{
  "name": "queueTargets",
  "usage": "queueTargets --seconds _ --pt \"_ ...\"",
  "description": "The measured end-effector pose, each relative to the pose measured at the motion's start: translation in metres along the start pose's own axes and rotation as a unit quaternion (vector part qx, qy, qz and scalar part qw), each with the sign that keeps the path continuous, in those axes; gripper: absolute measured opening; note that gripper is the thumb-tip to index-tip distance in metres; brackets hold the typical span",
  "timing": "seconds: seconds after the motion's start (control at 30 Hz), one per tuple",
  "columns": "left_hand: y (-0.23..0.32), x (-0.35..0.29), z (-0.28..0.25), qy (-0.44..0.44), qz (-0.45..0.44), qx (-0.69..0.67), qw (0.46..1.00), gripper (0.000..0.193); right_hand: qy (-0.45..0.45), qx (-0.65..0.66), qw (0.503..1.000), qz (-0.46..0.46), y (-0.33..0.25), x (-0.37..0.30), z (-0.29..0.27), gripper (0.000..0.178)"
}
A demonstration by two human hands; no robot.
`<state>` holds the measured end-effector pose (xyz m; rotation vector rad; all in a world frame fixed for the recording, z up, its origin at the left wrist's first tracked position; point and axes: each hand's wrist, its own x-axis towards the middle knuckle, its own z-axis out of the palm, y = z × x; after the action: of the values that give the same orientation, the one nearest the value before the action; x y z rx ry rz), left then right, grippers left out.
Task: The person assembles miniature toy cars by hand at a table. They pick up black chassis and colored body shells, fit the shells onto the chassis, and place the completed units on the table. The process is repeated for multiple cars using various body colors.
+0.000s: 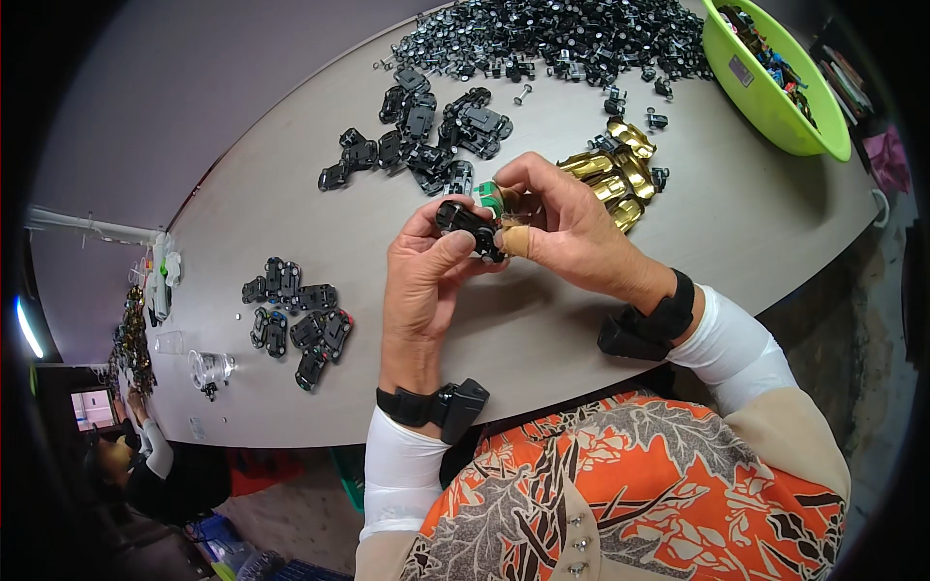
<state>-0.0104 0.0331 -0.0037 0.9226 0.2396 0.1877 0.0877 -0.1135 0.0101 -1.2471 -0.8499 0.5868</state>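
Over the middle of the table, my left hand (421, 276) holds a small toy car (455, 217) with its black underside up, the thumb pressed on it. My right hand (576, 228) closes on the car's right end, with fingers curled and the thumb, wrapped in tan tape, against it. Something green (489, 198) shows between the two hands; I cannot tell whether it belongs to the car. Just right of my right hand lie shiny gold car bodies (605, 179). Beyond my left hand is a cluster of black car undersides (421, 121).
A large heap of wheel-and-axle pieces (552, 39) covers the table's far side. At far right stands a lime-green basin (775, 92) of colourful parts. More upturned toy cars (291, 300) and a clear plastic cup (208, 368) lie left. Another person (145, 465) works at the left end.
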Motion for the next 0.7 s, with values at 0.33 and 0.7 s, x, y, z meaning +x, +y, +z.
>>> queueTargets --seconds 0.33,0.7 --pt "-0.002 -0.003 0.008 0.031 0.0 0.015 0.999 0.032 0.011 0.02 0.999 0.031 0.003 -0.002 0.005 0.024" --pt "-0.001 -0.005 0.011 0.036 0.009 0.05 0.998 0.035 -0.045 -0.034 0.998 0.011 0.002 0.0 0.001 0.035"
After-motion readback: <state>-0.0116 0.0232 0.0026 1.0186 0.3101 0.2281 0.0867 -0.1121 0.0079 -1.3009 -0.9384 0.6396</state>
